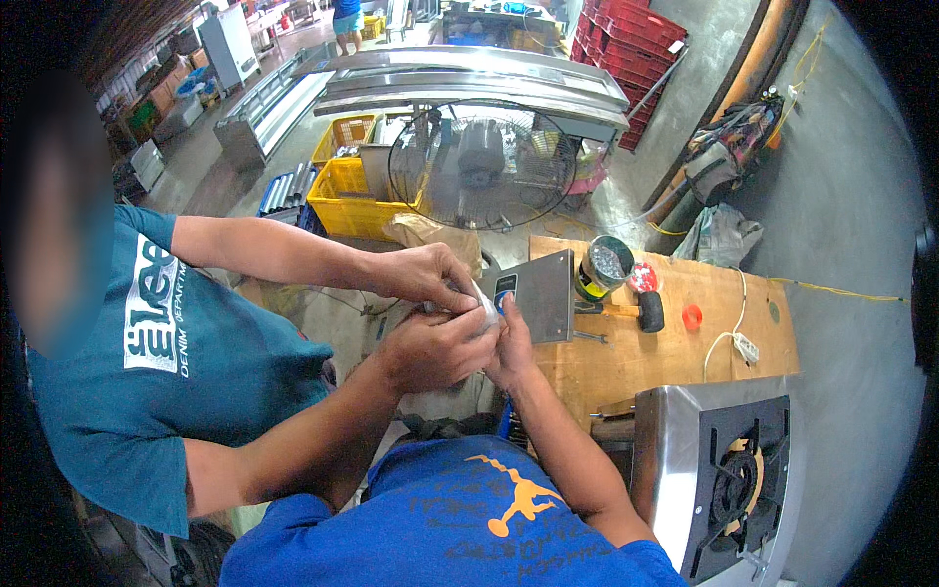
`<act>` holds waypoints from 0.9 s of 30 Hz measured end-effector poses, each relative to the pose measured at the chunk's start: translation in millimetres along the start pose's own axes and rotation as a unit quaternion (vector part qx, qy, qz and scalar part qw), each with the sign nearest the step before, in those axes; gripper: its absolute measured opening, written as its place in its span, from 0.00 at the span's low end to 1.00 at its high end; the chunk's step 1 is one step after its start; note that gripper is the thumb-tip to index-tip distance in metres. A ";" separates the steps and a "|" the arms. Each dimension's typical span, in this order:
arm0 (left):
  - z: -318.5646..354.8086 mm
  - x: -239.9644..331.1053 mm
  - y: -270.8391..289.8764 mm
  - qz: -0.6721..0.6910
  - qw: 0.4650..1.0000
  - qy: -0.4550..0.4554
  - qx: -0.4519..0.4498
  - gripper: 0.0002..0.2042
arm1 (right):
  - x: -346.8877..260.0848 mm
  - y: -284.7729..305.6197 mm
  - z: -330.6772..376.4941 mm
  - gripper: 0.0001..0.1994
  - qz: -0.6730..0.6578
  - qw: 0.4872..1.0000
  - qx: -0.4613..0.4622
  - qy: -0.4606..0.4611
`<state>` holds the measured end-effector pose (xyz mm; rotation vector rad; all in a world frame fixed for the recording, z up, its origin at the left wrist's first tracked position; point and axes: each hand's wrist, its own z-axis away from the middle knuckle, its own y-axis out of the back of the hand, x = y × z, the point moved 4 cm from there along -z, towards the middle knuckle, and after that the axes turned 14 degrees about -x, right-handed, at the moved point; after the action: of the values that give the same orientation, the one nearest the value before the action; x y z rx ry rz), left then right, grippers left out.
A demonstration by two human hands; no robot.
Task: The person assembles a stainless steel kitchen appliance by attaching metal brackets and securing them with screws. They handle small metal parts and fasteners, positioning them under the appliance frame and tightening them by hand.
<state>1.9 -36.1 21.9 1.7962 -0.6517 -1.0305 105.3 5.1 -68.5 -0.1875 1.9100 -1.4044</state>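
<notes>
In front of me my left hand (pixel 435 347) is closed, its fingertips pinching a small, pale, wrinkled piece (pixel 486 311) that looks like thin plastic or paper. My right hand (pixel 513 344) grips the same piece from the other side, thumb up and fingers mostly hidden. From the left a co-worker in a teal shirt (pixel 235 323) reaches in, and that person's hand (pixel 430 274) touches the piece from above. Their other arm passes behind my left forearm, its hand hidden. Just beyond my right thumb, a flat grey metal box (pixel 543 298) rests at the bench's edge.
On the wooden bench (pixel 626 362) are a tin of small parts (pixel 606 264), a black-headed mallet (pixel 648 311), a red ring (pixel 693 316) and a white cable (pixel 743 344). A gas stove (pixel 734 479) stands at near right. Beyond are a fan (pixel 479 161) and yellow crates (pixel 342 191).
</notes>
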 end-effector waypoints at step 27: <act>-7.0 38.5 -16.1 -0.539 0.804 0.034 -0.248 0.10 | 9.9 11.1 -3.1 0.36 0.034 0.998 0.043 -0.035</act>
<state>27.4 -56.0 -5.3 1.6408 0.7821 -1.6413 99.5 6.6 -82.5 -0.1274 1.7787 -1.4118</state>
